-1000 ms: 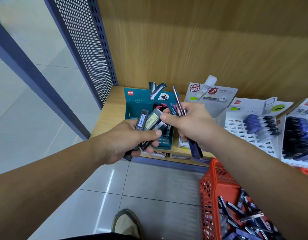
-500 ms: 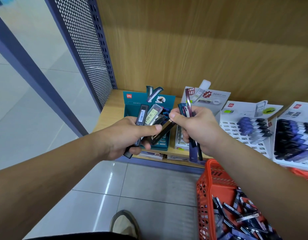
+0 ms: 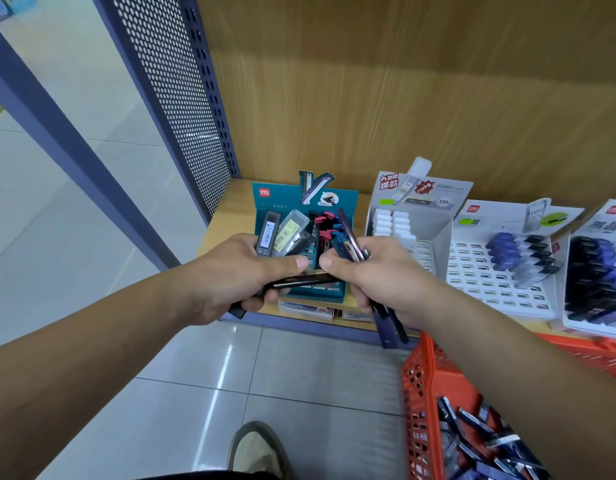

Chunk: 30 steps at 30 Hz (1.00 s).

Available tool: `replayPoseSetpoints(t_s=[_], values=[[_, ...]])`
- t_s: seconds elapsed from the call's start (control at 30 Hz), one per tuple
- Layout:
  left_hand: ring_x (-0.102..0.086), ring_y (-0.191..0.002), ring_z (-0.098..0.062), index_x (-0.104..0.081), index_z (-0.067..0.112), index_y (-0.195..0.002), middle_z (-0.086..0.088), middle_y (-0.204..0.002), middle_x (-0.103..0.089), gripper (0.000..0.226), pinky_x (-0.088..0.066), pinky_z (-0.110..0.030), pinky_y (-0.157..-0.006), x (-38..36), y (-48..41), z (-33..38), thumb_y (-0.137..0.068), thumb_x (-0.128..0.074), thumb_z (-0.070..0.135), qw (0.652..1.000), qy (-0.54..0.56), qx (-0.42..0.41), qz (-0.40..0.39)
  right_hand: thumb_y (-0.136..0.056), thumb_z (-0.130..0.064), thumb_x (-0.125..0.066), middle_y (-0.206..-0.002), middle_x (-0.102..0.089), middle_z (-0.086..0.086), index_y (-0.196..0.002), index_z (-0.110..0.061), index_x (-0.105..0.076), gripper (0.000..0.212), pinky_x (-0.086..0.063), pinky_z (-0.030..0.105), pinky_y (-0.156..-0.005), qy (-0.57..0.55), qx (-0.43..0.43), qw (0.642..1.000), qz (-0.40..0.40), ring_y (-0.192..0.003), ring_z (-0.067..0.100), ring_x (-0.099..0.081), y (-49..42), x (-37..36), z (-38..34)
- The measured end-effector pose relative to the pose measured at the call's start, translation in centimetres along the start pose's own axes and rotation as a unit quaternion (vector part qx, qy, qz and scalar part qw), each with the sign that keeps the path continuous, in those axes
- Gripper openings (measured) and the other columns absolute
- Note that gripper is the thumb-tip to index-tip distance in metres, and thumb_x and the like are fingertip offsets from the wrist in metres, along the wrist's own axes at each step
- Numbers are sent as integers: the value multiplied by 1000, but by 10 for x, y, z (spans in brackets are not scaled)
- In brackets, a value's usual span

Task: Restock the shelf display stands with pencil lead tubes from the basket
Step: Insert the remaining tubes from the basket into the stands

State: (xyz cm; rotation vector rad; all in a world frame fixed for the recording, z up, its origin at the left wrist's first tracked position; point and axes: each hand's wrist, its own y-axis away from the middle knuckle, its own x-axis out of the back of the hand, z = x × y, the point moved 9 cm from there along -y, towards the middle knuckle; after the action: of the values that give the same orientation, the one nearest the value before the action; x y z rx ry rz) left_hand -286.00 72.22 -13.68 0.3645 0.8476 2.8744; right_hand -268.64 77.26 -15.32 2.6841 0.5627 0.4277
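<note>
Sorting tubes (image 3: 282,233) at the shelf (image 3: 223,223), partway through a restock. Gripping a fan of them in the left hand (image 3: 230,271) with curled fingers, just in front of the teal stand (image 3: 282,199). Clutching a second bunch (image 3: 386,327) in the right hand (image 3: 386,271), closed round it, with ends showing above and below the fist. Pinching one dark tube (image 3: 299,280) between both thumbs, apparently passing it across or picking it out (impossible to say which way).

Probably next: matching a tube to its stand, teal or the white stand (image 3: 431,233) just beside it, then sliding it end-first into a free slot. Calling for a light one-handed pinch and a steady aim, without spilling the rest of the handful. Plenty more tubes waiting in the basket (image 3: 417,375) at lower right, near the right forearm.

Blurred beyond reading: the tube labels. Hidden behind both hands: the front rows of the teal stand, so no telling how full. Cut off at the right edge: the end stand (image 3: 597,265) and much of the basket.
</note>
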Motion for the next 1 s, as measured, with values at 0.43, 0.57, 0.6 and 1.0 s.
replayPoseSetpoints(t_s=[0.43,0.57,0.6,1.0], values=[[-67,-59,-6,-72,11,-104,-12,-86,-78,16,-41,-20,-44,43,-17,17,-90,-78,13,966,137,-56,210,-97,-35,-70,-60,-56,9,-82,-18,-67,23,-39,29,-46,28,30,996,83,-45,17,-42,-17,0,-11],[-65,-62,-7,-72,9,-95,-15,-89,-76,6,-47,-12,-50,57,-31,42,-91,-76,10,958,-31,-137,252,-96,-34,-70,-65,-62,5,-86,-10,-68,26,-41,21,-49,150,105,976,114,-46,9,-48,-35,27,-44],[-63,-64,-11,-71,10,-94,-15,-88,-75,4,-48,-14,-52,56,-37,47,-92,-75,11,954,-75,-150,247,-96,-34,-70,-63,-58,4,-85,-10,-67,27,-38,20,-46,182,121,970,110,-47,9,-47,-39,32,-50],[-61,-64,-16,-72,22,-94,-10,-87,-75,7,-55,-31,-64,39,-87,39,-93,-74,15,937,-209,-176,219,-96,-33,-70,-55,-49,-2,-79,-10,-63,29,-31,18,-41,239,142,956,91,-44,8,-43,-74,48,-19]])
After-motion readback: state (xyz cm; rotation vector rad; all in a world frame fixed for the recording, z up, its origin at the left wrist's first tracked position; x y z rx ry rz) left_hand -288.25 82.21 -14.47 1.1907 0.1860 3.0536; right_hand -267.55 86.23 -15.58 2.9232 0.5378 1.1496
